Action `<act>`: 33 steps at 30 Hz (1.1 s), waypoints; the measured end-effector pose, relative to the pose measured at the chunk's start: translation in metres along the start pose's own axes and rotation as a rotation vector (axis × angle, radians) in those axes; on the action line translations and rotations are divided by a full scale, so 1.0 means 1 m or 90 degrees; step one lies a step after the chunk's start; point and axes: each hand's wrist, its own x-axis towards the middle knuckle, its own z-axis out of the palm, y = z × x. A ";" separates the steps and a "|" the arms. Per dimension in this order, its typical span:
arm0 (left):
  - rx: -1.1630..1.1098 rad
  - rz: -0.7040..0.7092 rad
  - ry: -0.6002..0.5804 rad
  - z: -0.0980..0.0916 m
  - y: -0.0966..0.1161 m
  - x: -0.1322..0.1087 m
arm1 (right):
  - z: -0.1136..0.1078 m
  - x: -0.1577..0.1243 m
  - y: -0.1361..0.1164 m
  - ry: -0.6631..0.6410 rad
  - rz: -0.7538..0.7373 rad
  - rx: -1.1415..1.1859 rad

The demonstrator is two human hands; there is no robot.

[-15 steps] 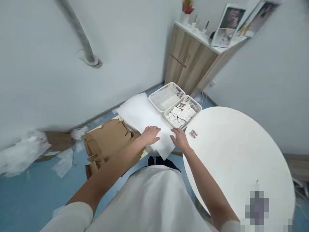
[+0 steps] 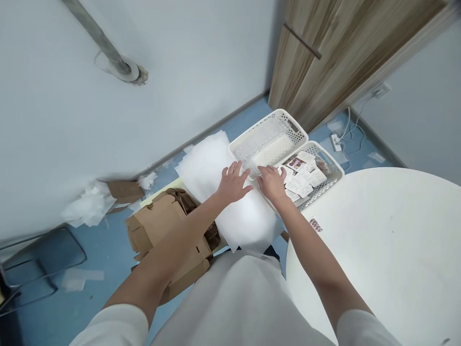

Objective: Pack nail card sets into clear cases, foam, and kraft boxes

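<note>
My left hand [image 2: 233, 182] lies flat with fingers spread on a stack of white foam sheets [image 2: 212, 178], its fingertips at the near rim of a white plastic basket [image 2: 268, 126] that holds a white pad. My right hand [image 2: 272, 183] rests palm down, fingers stretched, across the rim between that basket and a second white basket [image 2: 333, 168] filled with several small white packets [image 2: 304, 178]. Neither hand holds anything.
A round white table [image 2: 389, 240] with a small sticker [image 2: 316, 224] is at right. Folded brown cardboard boxes [image 2: 162, 226] lie left of the foam. A wooden cabinet [image 2: 334, 53] stands behind the baskets. Foam scraps [image 2: 90, 206], a wall pipe [image 2: 104, 45] and a power strip [image 2: 336, 141] are around.
Both hands have moved forward from the near edge of the foam sheets to the baskets' rims. My head has tipped down and closer, so the cabinet top left the view.
</note>
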 end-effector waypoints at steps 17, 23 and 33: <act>-0.009 -0.051 -0.071 0.024 -0.012 0.024 | 0.033 0.038 0.006 -0.091 0.071 -0.033; -0.036 -0.049 -0.006 0.015 -0.004 0.021 | 0.011 0.024 -0.001 -0.007 0.073 0.030; -0.482 0.019 0.109 -0.023 0.031 -0.033 | -0.057 -0.092 -0.021 0.117 0.082 0.314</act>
